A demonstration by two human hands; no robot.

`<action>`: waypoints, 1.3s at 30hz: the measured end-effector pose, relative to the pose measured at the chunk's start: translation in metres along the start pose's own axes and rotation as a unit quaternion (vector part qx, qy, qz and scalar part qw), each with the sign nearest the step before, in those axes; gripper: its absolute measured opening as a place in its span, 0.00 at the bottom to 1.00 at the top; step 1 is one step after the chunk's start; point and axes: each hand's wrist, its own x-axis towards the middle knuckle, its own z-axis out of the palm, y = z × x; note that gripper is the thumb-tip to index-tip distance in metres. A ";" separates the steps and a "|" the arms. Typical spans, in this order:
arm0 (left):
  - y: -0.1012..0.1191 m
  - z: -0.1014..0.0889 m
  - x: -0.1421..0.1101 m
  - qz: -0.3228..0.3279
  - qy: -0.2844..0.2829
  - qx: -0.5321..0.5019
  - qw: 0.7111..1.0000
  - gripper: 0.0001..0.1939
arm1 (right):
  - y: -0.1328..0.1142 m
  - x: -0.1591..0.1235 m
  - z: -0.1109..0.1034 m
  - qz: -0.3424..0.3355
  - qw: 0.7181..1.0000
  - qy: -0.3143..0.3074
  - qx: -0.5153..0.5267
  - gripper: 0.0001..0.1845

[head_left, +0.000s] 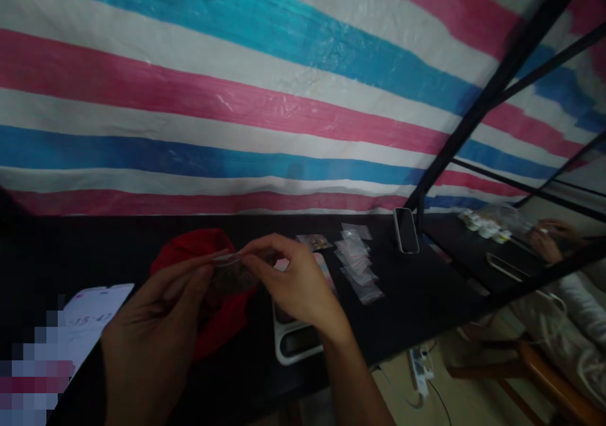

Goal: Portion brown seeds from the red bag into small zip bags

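My left hand [156, 325] and my right hand [293, 281] both pinch the top edge of a small clear plastic bag [231, 271] with dark contents, held above a black table [426, 300]. Behind the bag lies a red bag or cloth [199, 252]. Under my right hand sits a small white digital scale [296, 341]. Just beyond are a filled little bag [315, 242] and several empty clear zip bags [357, 262] spread on the table.
A phone [406, 229] leans upright at the table's back right against a black metal frame [478, 110]. A white paper [95, 319] lies at the left. Another person's hands [549, 236] work at the neighbouring table. A striped tarp [237, 98] hangs behind. A power strip [421, 366] is on the floor.
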 end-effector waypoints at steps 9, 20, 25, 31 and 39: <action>-0.023 0.005 -0.003 0.084 -0.088 0.091 0.988 0.19 | 0.006 -0.003 -0.069 0.011 0.993 0.117 0.002 0.10; -0.029 0.012 -0.003 0.206 -0.171 0.171 0.948 0.15 | 0.045 -0.016 -0.113 0.105 0.986 0.081 -0.104 0.15; -0.040 0.016 -0.002 0.262 -0.210 0.163 0.928 0.11 | 0.068 -0.013 -0.105 0.100 0.975 0.085 -0.179 0.10; -0.047 0.024 -0.025 0.316 -0.245 0.152 0.904 0.10 | 0.078 -0.010 -0.116 0.070 0.957 0.129 -0.251 0.16; -0.048 0.027 -0.064 0.475 -0.270 0.132 0.827 0.10 | 0.080 -0.009 -0.120 0.057 0.950 0.145 -0.270 0.21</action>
